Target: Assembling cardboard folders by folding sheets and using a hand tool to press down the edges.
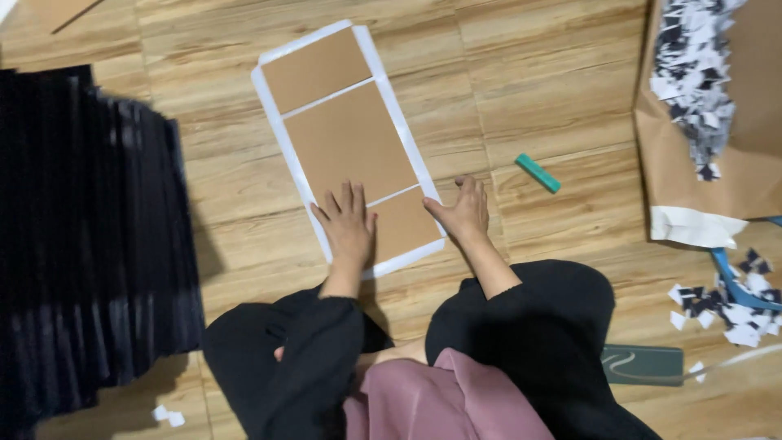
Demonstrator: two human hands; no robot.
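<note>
Warm, even indoor light falls on the wooden floor (554, 73). Shadows are soft and short. The picture is slightly soft, without glare.

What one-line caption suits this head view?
Left hand and right hand press brown boards onto white paper on a wooden floor.

Both hands down flat, arms reaching forward from black sleeves

The left hand (349, 224) lies palm down with its fingers spread and pointing away from the body — the wrist straight, the forearm bare up to a wide black sleeve. The right hand (463, 210) sits just beside it, apart, palm down too, fingers held closer together and the thumb angled out toward the left — its forearm slants back to the other sleeve. Neither hand grips anything.
</note>
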